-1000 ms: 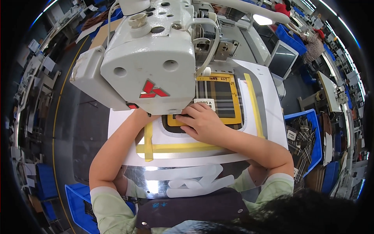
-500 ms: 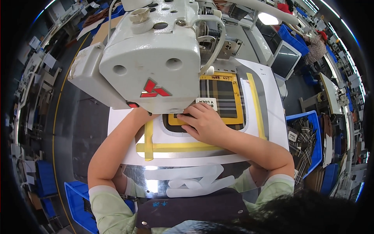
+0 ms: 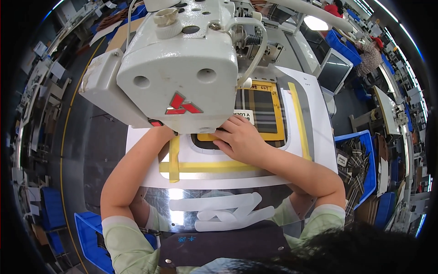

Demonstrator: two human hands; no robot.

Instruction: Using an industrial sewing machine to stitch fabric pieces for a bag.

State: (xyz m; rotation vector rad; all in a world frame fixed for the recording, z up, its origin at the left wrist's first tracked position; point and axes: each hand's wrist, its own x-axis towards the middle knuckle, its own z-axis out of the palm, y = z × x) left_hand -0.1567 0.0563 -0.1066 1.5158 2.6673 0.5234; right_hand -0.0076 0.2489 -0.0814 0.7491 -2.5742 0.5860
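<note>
Pale green are the two sleeves; both elbows bend outward. The right hand lies palm down, its grip half curled at one yellow frame, surrounding one plaid cloth. The left hand is mostly behind one white machine head, grip hidden; what either holds, one cannot tell.

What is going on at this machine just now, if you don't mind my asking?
A person has both hands at the white machine. The right hand is at the near edge of the yellow frame, close to a white label on the plaid cloth. The left hand reaches behind the machine's head, so what it touches is hidden.
</note>
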